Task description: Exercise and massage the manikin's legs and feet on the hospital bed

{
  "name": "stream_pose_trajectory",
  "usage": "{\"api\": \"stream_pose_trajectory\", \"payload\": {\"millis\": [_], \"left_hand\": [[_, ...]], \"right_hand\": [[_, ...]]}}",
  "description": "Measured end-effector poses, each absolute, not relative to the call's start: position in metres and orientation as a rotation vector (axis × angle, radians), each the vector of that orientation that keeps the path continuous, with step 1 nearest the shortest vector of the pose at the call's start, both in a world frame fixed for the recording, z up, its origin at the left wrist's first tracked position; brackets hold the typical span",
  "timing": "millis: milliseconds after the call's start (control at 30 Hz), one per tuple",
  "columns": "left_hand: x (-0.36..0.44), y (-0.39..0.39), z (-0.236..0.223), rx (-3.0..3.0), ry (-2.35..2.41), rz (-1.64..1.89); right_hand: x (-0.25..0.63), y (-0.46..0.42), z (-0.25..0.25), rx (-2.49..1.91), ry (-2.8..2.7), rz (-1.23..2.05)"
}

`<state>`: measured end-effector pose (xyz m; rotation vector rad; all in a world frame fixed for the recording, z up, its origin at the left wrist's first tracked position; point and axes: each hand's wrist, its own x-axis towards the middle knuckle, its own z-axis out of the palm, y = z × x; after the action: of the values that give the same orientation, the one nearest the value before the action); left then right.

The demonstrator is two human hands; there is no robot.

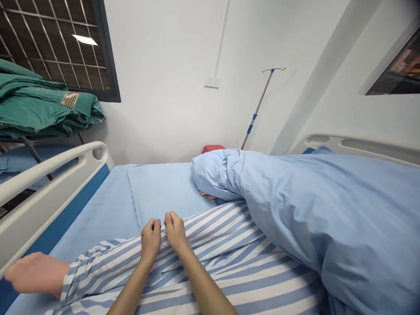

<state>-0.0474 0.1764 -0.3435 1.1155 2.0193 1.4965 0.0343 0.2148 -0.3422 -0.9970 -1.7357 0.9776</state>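
My left hand [151, 239] and right hand [175, 229] are curled into loose fists, side by side at the striped trouser leg [118, 260] — no cloth visibly gripped. Quilt [282, 188] right of them, already off the shin; bare foot [37, 273] leftward — what's left, can't tell.

My feed is bright and evenly lit, the white wall [164, 52] almost washed out. One hard patch of glare [85, 40] shows in the dark window [59, 37] at upper left; I can't see any lamp. Shadows are soft, deepest in the folds of the quilt [295, 218] at lower right. I get the hands [176, 231] fairly sharp, the foot [37, 273] at lower left softer. Wide-angle stretch shows towards the edges, and the upper right corner darkens.
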Motion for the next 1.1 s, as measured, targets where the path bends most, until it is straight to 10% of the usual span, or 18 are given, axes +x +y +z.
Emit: {"api": "stream_pose_trajectory", "payload": {"millis": [633,1100], "left_hand": [[0.060,0.238,-0.335,1.207,1.824,1.497],[0.117,0.272,-0.338,1.340,1.812,1.392]], "right_hand": [[0.146,0.263,-0.328,-1.107,-1.617,0.958],[0.221,0.299,-0.333,-1.267,-1.788,0.340]]}}
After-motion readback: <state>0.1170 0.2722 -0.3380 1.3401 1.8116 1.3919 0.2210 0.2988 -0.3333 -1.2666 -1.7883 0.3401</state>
